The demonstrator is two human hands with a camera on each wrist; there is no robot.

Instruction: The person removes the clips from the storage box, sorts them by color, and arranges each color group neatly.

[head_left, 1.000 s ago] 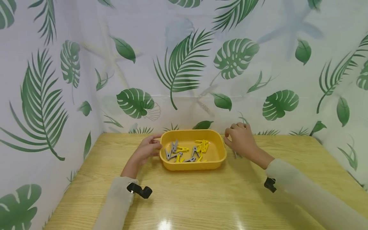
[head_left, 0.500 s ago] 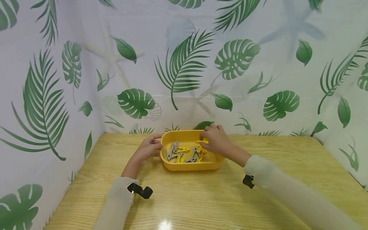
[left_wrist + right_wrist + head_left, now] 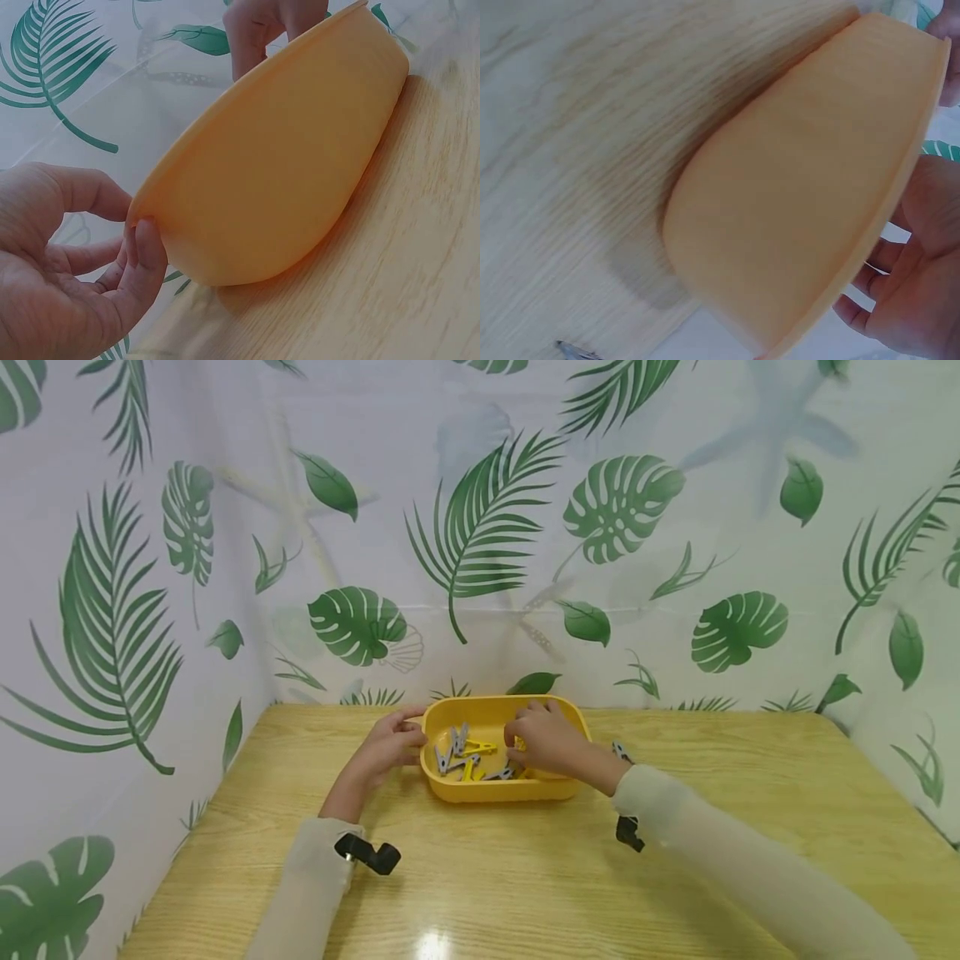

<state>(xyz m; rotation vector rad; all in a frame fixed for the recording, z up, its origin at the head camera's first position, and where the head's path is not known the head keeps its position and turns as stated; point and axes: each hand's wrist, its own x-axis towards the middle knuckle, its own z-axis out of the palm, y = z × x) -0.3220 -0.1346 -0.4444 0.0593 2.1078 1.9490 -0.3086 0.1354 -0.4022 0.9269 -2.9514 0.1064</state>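
Light wooden table (image 3: 525,877), yellow tray (image 3: 495,789) near its far edge, grey clothespin (image 3: 620,750) just beside.

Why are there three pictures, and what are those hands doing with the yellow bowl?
A person wears three small cameras: one on the head, one on each wrist. The big picture is the head view, looking down at a wooden table. On it stands a yellow tub with grey and yellow clothes pegs inside. One grey peg lies on the table to the right of the tub. The left hand grips the tub's rim. The right hand reaches into the tub among the pegs; whether it holds one is hidden. The two other pictures are the wrist views, so close that you mostly see the tub's outer wall.
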